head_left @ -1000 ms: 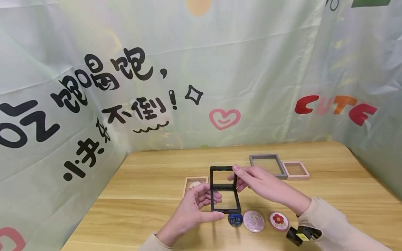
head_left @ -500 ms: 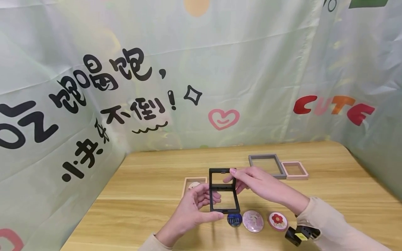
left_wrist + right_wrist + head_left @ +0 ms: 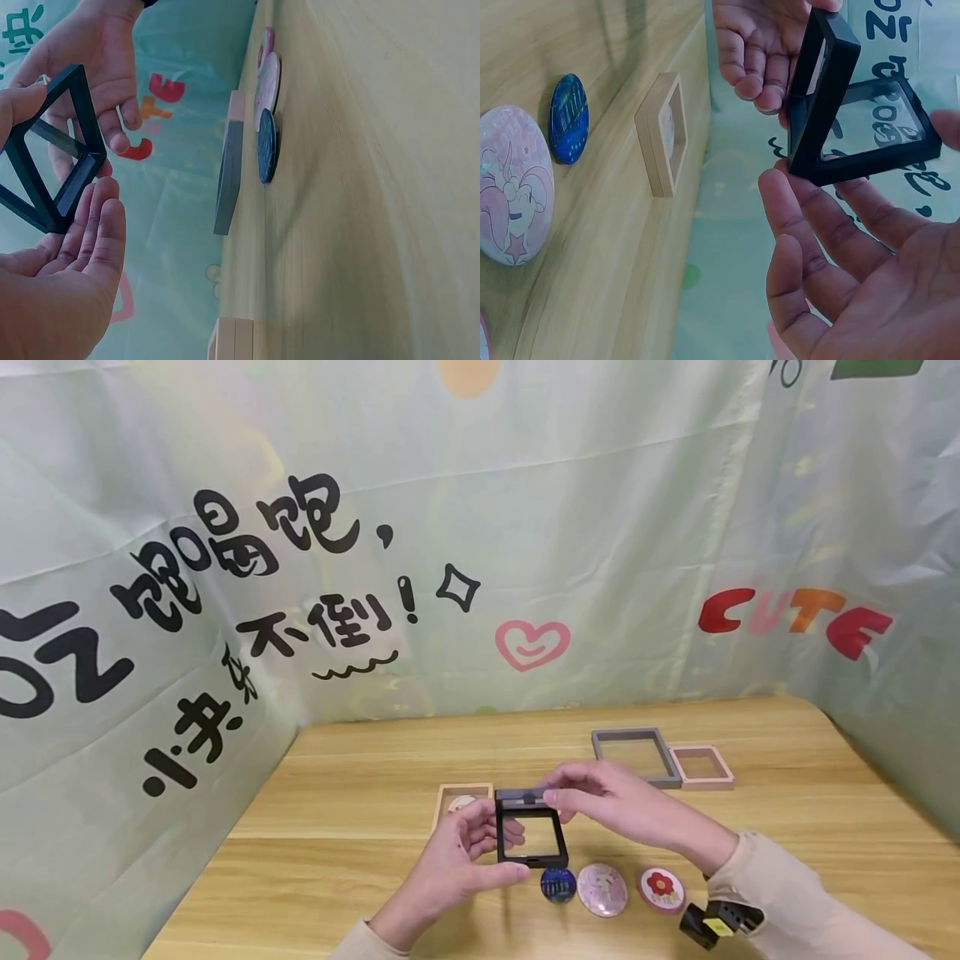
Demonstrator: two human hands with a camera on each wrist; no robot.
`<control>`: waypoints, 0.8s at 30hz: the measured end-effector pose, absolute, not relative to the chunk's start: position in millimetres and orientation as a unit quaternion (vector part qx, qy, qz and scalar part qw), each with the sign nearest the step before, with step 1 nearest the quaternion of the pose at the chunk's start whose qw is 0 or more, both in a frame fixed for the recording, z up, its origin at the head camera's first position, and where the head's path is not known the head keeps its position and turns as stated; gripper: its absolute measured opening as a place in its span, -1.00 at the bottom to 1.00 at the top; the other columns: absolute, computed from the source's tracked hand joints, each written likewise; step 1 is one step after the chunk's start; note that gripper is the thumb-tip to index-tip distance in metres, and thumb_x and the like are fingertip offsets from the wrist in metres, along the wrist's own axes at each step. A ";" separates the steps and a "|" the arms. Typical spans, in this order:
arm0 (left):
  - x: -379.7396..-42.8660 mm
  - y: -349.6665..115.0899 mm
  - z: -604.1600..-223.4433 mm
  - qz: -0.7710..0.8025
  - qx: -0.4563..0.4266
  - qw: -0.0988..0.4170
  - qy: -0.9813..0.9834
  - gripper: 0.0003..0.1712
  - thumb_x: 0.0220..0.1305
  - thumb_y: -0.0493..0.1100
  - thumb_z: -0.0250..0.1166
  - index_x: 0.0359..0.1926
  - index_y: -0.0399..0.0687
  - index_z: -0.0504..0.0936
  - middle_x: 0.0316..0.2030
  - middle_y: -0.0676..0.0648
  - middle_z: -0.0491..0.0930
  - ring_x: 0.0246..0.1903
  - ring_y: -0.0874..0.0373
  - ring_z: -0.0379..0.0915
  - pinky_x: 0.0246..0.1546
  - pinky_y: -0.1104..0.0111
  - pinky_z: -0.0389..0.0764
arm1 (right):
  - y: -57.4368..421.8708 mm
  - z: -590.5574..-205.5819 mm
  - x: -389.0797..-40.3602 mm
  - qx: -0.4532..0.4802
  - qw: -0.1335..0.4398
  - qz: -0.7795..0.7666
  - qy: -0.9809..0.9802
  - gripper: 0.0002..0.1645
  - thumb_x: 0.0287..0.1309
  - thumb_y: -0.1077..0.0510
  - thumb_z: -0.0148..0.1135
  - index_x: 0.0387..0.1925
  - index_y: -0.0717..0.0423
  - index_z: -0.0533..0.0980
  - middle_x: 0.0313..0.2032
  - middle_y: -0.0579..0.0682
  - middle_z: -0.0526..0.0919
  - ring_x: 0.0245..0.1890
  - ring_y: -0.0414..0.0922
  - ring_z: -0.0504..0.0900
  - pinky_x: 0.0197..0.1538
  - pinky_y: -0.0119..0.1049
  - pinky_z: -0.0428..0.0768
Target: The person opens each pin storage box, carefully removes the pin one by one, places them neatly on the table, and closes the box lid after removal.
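A hinged black display frame (image 3: 531, 862) with clear panes is held up over the table, its two halves standing at a narrow angle, as the right wrist view shows. My left hand (image 3: 457, 864) grips the lower half, thumb on the near edge and fingers under and behind it. At the upper half, my right hand (image 3: 618, 802) pinches the rim between thumb and fingers. Just below the frame lies a round blue badge (image 3: 558, 885). Beside it are a pink badge with a cartoon figure (image 3: 514, 187) and a badge with a red flower (image 3: 662, 887).
A peach-coloured frame (image 3: 658, 150) with a round piece inside lies behind my left hand. Farther back, a grey frame (image 3: 673, 772) and a small pink frame (image 3: 708, 785) lie side by side. A printed curtain (image 3: 600, 527) closes off the table's back.
The frame's upper half has tilted down toward the lower half, moved by my right hand. My left hand has stayed nearly still, and the badges have not moved.
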State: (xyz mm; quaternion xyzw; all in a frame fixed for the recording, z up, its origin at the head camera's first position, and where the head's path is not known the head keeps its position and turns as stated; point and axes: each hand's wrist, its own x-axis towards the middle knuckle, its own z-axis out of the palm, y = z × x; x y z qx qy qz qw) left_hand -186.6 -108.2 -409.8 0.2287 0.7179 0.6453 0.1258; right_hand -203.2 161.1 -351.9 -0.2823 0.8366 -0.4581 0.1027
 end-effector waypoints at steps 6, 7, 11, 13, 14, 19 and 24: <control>-187.6 -109.0 -410.6 0.650 0.214 0.133 0.717 -0.34 0.15 -0.25 0.64 0.23 -0.27 0.58 0.07 -0.18 0.73 0.03 0.13 0.71 0.22 0.41 0.69 | 161.4 -355.3 -201.0 -0.314 0.094 -0.456 0.828 -0.52 0.49 -0.07 0.29 0.24 0.14 0.62 0.03 -0.06 0.78 -0.08 -0.23 0.72 -0.05 -0.35 0.69; -187.8 -108.9 -410.8 0.651 0.212 0.134 0.717 -0.33 0.15 -0.25 0.64 0.24 -0.27 0.57 0.07 -0.19 0.72 0.03 0.13 0.71 0.22 0.42 0.69 | 161.5 -355.7 -200.5 -0.317 0.091 -0.453 0.828 -0.51 0.48 -0.07 0.32 0.24 0.13 0.61 0.05 -0.05 0.77 -0.09 -0.24 0.71 -0.09 -0.35 0.69; -188.8 -108.2 -411.2 0.653 0.209 0.134 0.716 -0.29 0.17 -0.25 0.63 0.28 -0.33 0.54 0.07 -0.20 0.71 0.04 0.07 0.71 0.21 0.44 0.69 | 162.8 -357.3 -197.7 -0.321 0.084 -0.450 0.829 -0.51 0.40 -0.06 0.40 0.23 0.08 0.60 0.12 0.00 0.74 -0.11 -0.27 0.70 -0.20 -0.32 0.68; -189.6 -107.5 -411.1 0.655 0.207 0.132 0.715 -0.28 0.16 -0.26 0.63 0.29 -0.35 0.53 0.07 -0.16 0.70 0.04 0.05 0.69 0.20 0.43 0.69 | 163.5 -358.0 -196.3 -0.318 0.078 -0.447 0.832 -0.50 0.37 -0.07 0.44 0.21 0.05 0.60 0.15 0.00 0.72 -0.12 -0.28 0.70 -0.23 -0.33 0.68; -189.9 -107.2 -411.0 0.656 0.205 0.131 0.715 -0.28 0.16 -0.27 0.63 0.29 -0.35 0.53 0.07 -0.14 0.70 0.04 0.04 0.68 0.20 0.42 0.70 | 163.9 -358.4 -195.6 -0.318 0.076 -0.446 0.833 -0.50 0.36 -0.07 0.44 0.21 0.03 0.60 0.16 0.00 0.72 -0.12 -0.28 0.70 -0.23 -0.33 0.68; -190.2 -106.4 -410.1 0.659 0.196 0.132 0.714 -0.31 0.15 -0.27 0.63 0.26 -0.30 0.55 0.05 -0.11 0.69 0.00 0.12 0.65 0.16 0.42 0.70 | 165.6 -360.9 -193.7 -0.318 0.063 -0.436 0.839 -0.47 0.29 -0.10 0.50 0.21 -0.06 0.58 0.17 -0.05 0.70 -0.10 -0.28 0.70 -0.21 -0.33 0.67; -190.9 -105.6 -411.0 0.662 0.204 0.133 0.708 -0.32 0.17 -0.26 0.62 0.25 -0.35 0.54 0.03 -0.15 0.70 -0.03 0.15 0.66 0.13 0.46 0.69 | 166.9 -362.1 -193.1 -0.319 0.058 -0.427 0.844 -0.43 0.26 -0.14 0.53 0.22 -0.11 0.57 0.16 -0.09 0.69 -0.07 -0.16 0.71 -0.18 -0.34 0.62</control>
